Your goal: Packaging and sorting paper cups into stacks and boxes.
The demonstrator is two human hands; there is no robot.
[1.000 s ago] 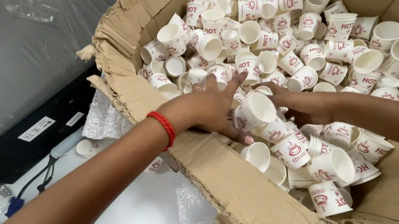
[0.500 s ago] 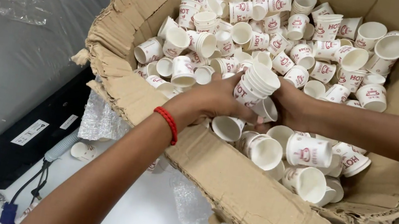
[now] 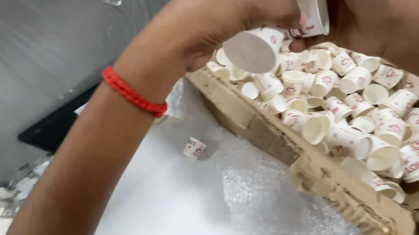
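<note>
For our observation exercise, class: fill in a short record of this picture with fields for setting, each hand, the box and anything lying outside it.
Setting: white surface beside a grey wall
Left hand: raised, grip closed on small white paper cups, red thread band on wrist
Right hand: at top edge, touching the same cups; its grip is mostly out of view
Box: torn cardboard box full of loose cups
Outside: one stray cup; bubble wrap

Small white paper cups (image 3: pixel 267 42) with red print (nested, bottoms showing) held tilted above the heaped cups.
</note>
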